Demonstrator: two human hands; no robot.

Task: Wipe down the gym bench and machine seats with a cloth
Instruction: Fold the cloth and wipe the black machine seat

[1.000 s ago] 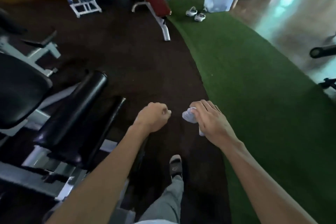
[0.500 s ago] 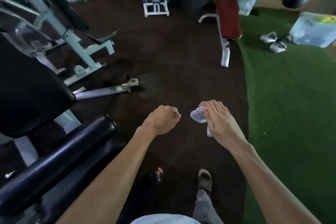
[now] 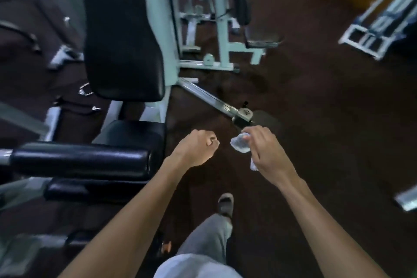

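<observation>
Right hand fingers curl round a crumpled white cloth, held in the air right of the black machine seat. Left hand is fisted, empty. Cloth touches no pad; seat, backrest and roller pad judged outstanding.

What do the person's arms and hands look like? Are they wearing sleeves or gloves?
No gloves and no sleeves show. Both forearms are bare all the way to the bottom of the picture. The left hand and the right hand have no rings, watch or bands that can be seen. Lower down, the person wears grey trousers and a dark sandal.
</observation>
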